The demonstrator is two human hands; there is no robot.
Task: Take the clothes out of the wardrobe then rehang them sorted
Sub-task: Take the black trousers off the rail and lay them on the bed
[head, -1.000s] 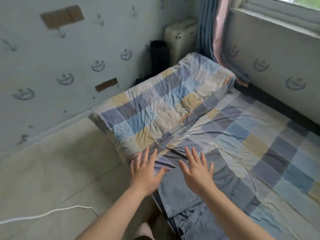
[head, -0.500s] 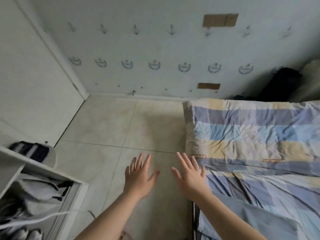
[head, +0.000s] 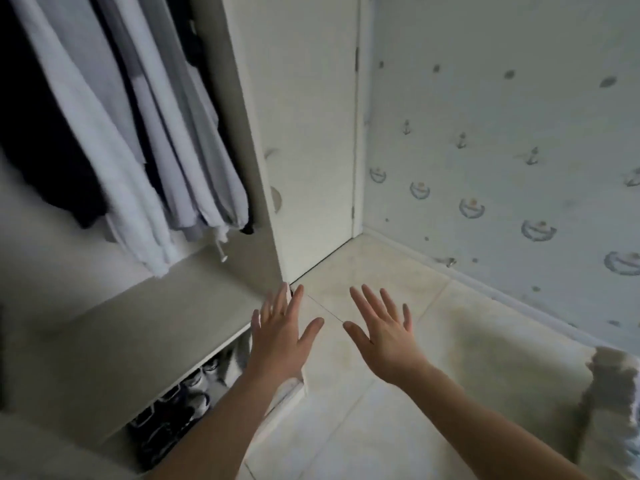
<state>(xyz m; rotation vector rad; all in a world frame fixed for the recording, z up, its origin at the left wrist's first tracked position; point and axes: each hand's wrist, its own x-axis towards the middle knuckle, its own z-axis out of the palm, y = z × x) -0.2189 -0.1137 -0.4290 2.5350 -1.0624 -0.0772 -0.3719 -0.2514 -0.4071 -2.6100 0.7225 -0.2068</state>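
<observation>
The open wardrobe [head: 221, 334] fills the left of the view. Several garments hang inside it: pale grey and white shirts [head: 145, 140] in the middle and a dark garment [head: 45, 140] at the far left. Their hems end just above a pale shelf. My left hand [head: 282, 332] is spread flat, palm down, over the shelf's front right corner, holding nothing. My right hand [head: 382, 336] is spread the same way over the floor tiles, a little to the right, also holding nothing. Both hands are well below the hanging clothes.
Folded dark and striped clothes [head: 180, 407] lie in the compartment under the shelf. A white door [head: 311, 133] stands behind the wardrobe's side panel. Wallpaper with anchors [head: 502, 150] covers the right wall. A corner of the bedding [head: 616, 403] shows at the right edge.
The view has swung left from the bed, past the floor, to the open wardrobe. Both hands stay spread and hold nothing throughout.
</observation>
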